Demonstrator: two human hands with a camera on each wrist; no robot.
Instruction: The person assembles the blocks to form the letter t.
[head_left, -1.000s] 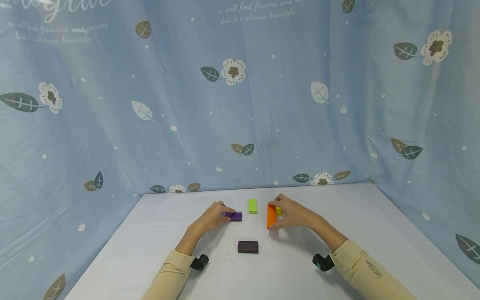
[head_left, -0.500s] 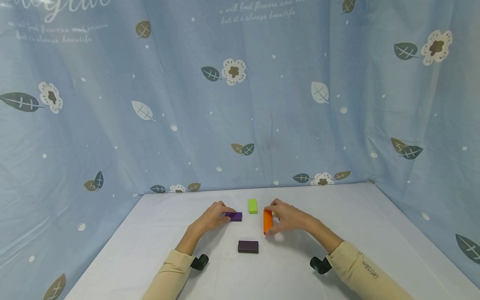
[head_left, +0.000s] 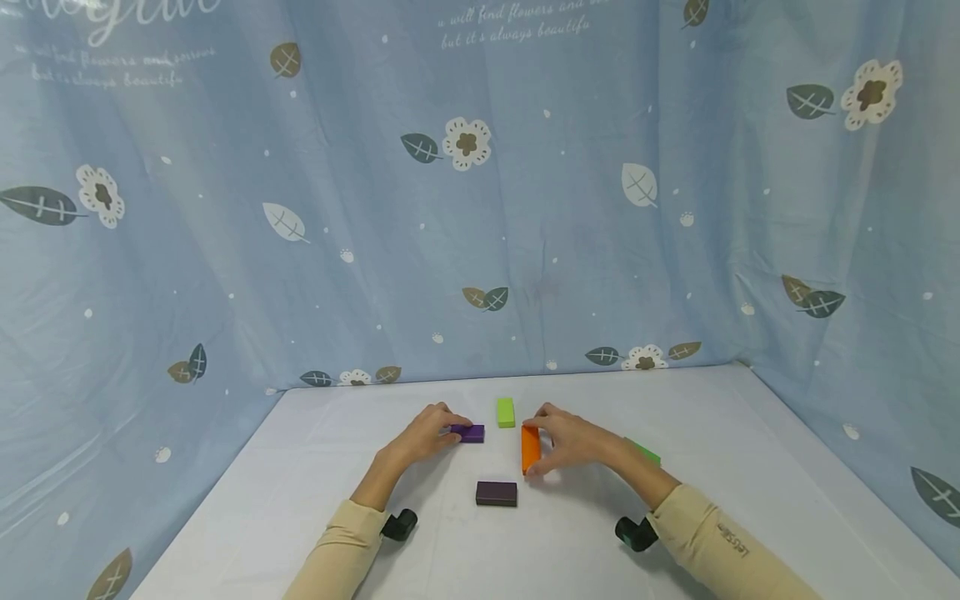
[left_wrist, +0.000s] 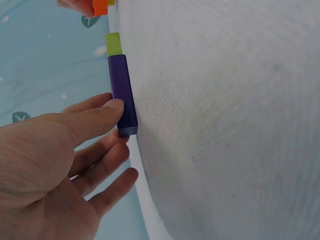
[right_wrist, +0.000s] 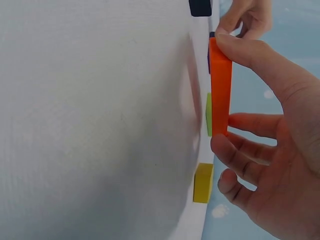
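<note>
Low at the left of centre, my left hand (head_left: 422,435) pinches the near end of a purple block (head_left: 472,434) lying on the white table. In the left wrist view, the thumb presses the side of that purple block (left_wrist: 121,82). My right hand (head_left: 576,438) grips an orange block (head_left: 530,451) by its two ends, thumb at one and fingertips at the other. The right wrist view has this orange block (right_wrist: 221,90) close over the table. Between the hands and farther back lies a lime green block (head_left: 506,412).
Nearer the body, a dark brown block (head_left: 497,494) lies on the white table (head_left: 450,554). A green block (head_left: 648,452) is partly hidden behind the right forearm. A yellow block (right_wrist: 203,183) shows in the right wrist view. Patterned blue cloth (head_left: 480,217) surrounds the table's back and sides.
My right hand has moved left and toward the body with the orange block, uncovering part of the green block behind the forearm. The left hand and purple block have stayed still.
</note>
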